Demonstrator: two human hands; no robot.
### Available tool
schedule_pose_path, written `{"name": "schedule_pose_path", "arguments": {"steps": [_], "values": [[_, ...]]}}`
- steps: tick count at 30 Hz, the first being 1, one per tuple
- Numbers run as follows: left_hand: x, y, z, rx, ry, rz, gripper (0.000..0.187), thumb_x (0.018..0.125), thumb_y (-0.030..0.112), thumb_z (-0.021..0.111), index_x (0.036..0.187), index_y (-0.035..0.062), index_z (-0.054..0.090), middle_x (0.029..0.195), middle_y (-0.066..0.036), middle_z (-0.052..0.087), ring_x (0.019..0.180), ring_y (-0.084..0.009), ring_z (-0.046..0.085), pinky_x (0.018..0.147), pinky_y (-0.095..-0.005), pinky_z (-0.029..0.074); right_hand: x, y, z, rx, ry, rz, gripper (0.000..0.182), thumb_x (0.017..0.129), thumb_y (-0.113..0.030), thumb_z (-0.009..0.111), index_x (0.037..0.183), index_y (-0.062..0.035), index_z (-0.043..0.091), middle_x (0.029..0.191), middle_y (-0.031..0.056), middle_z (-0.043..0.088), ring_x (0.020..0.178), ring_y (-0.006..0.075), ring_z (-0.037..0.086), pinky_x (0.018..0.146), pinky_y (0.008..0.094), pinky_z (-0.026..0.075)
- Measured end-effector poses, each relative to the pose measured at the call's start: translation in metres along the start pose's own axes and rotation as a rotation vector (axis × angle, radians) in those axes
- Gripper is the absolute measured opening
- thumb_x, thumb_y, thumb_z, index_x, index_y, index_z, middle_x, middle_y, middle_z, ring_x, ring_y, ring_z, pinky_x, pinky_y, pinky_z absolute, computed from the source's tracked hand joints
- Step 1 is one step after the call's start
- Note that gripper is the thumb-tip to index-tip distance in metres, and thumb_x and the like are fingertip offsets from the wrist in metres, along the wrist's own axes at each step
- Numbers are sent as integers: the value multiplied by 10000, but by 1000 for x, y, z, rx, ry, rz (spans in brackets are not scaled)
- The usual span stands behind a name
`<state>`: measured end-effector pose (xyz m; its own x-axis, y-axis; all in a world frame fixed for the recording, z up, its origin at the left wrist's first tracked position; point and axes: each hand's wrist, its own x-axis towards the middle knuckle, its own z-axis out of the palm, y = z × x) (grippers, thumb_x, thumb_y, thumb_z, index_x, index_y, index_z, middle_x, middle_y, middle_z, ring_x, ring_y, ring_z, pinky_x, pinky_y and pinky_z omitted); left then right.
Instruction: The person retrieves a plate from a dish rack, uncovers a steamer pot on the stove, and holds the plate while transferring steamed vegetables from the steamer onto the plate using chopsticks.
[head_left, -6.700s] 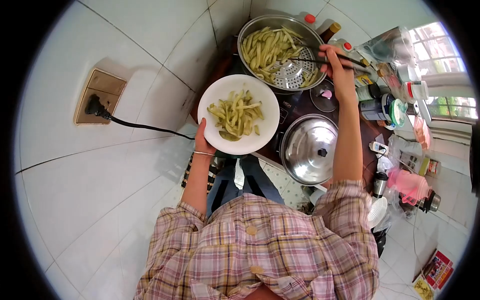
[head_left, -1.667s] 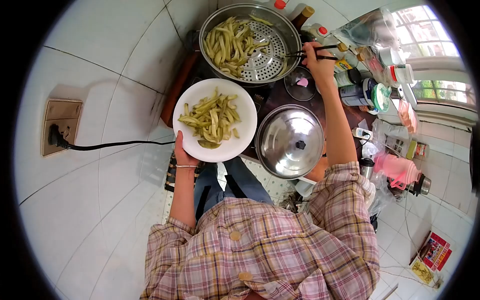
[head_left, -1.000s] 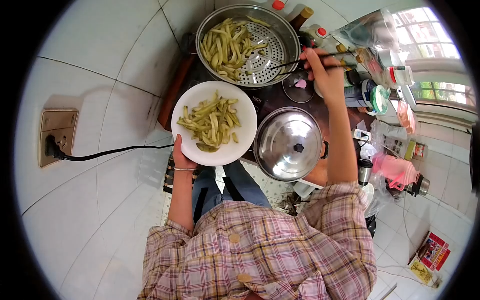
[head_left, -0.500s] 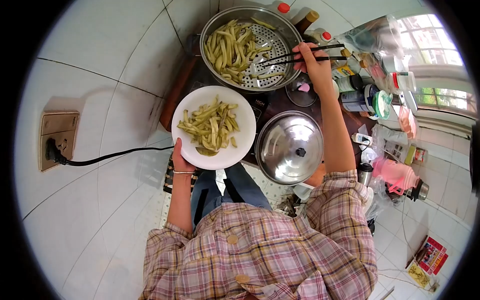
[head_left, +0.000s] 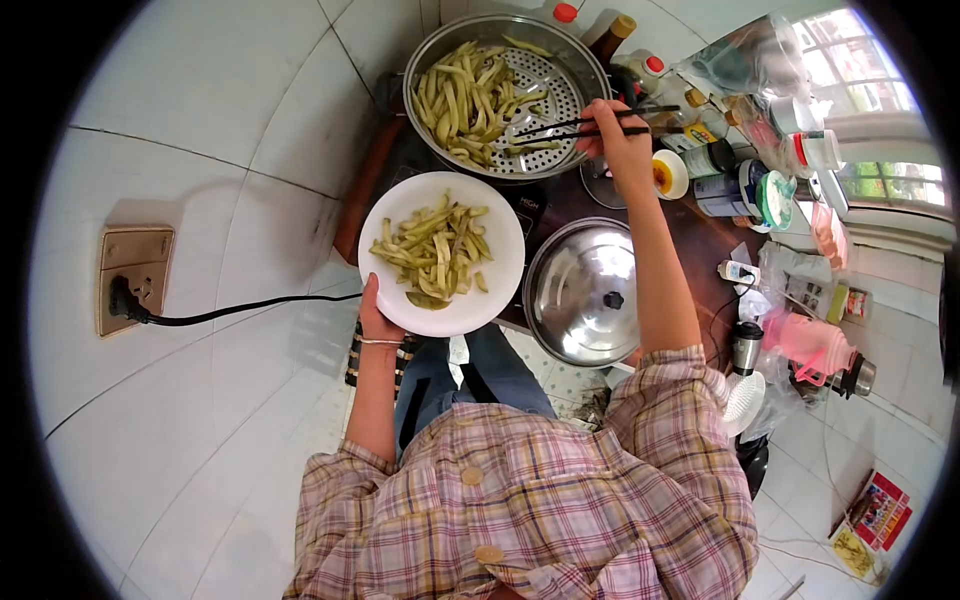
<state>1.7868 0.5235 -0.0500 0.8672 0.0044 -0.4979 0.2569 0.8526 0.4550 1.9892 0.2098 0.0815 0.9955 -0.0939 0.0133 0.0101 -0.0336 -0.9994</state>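
My left hand (head_left: 378,312) grips the lower left rim of a white plate (head_left: 390,285), which bears a heap of pale green vegetable strips (head_left: 440,248). In my right hand (head_left: 617,140) is a pair of black chopsticks (head_left: 572,128), their tips over the right part of the steamer pot (head_left: 590,85). More green strips (head_left: 462,95) lie piled on the left side of its perforated tray (head_left: 528,78), with a few loose ones near the chopstick tips. The plate is in front of the pot, at its lower left.
A domed metal lid (head_left: 580,290) lies right of the plate. Bottles and jars (head_left: 710,160) crowd the counter's right side, near a small bowl (head_left: 676,174) and a pink jug (head_left: 800,335). A black cord (head_left: 240,308) runs from a wall socket (head_left: 135,280) toward the plate.
The whole view has shifted slightly. My right hand and the chopsticks have moved a little down and left relative to the pot, uncovering the small bowl. The plate stays in my left hand.
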Motion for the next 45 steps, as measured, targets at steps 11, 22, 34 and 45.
{"name": "schedule_pose_path", "arguments": {"steps": [11, 22, 34, 45], "values": [[-2, -1, 6, 21, 13, 62, 595, 893, 384, 483, 1348, 31, 331, 1326, -158, 432, 1207, -322, 429, 1015, -459, 352, -88, -70, 40, 71, -310, 158, 189, 881, -150, 560, 824, 21, 620, 748, 39, 603, 494, 84, 539, 449, 195, 398], [-7, 3, 14, 65, 66, 105, 591, 902, 386, 447, 1357, 33, 312, 1330, -168, 425, 1215, -336, 421, 1024, -466, 343, -10, 32, 56, 23, -86, 82, 236, 881, -204, 536, 870, 13, 629, 699, 65, 615, 481, 120, 595, 425, 236, 415], [-7, 2, 16, 98, 47, 115, 603, 896, 397, 455, 1354, 31, 313, 1331, -165, 421, 1208, -333, 427, 1017, -470, 350, -10, 28, 44, 376, -7, 89, 270, 909, -205, 518, 877, 52, 596, 734, 120, 618, 572, 172, 631, 488, 271, 489], [-5, 3, 14, 23, -7, 108, 582, 898, 376, 471, 1344, 26, 333, 1322, -150, 435, 1208, -312, 429, 1014, -443, 357, -78, -49, 47, 141, -261, 117, 259, 905, -232, 532, 893, 6, 632, 745, 67, 628, 519, 116, 591, 424, 198, 412]]}}
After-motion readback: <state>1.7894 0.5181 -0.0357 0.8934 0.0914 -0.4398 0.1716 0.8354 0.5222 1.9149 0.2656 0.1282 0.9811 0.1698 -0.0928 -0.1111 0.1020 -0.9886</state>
